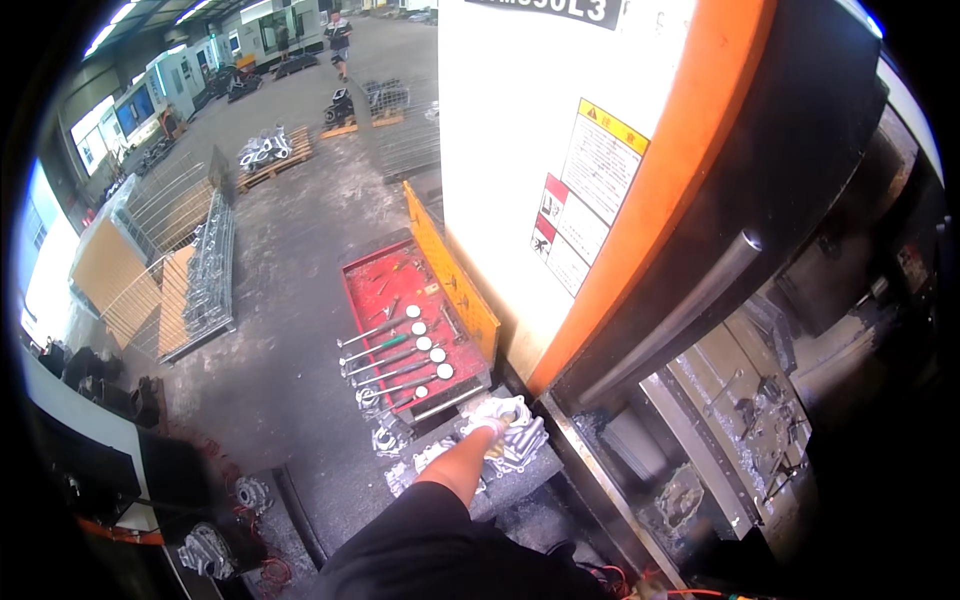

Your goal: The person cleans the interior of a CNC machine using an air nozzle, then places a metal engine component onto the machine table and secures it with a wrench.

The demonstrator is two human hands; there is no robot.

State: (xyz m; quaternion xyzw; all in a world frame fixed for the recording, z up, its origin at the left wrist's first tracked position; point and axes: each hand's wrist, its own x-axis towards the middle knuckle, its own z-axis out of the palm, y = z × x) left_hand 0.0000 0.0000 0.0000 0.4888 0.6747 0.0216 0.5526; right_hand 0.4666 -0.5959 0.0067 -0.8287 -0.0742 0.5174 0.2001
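Note:
My left arm, in a black sleeve, stretches forward from the lower edge. At its end my left hand (488, 430), pale at the knuckles, grips the near-left side of a silver aluminium casting (519, 441). The fingers are closed against the casting and partly hidden by its ribs. This casting sits on a grey bench (532, 484) beside the machine. More silver castings (433, 455) lie just left of my wrist. My right hand is not visible in the picture.
A red tool tray (376, 285) with several long-handled gauges (404, 378) and a yellow pegboard (455, 270) stands ahead. The white-and-orange machine (600, 200) rises at right, its metal-strewn interior (745, 420) open. Wire cages (190, 270) and a distant person (339, 42) are farther off.

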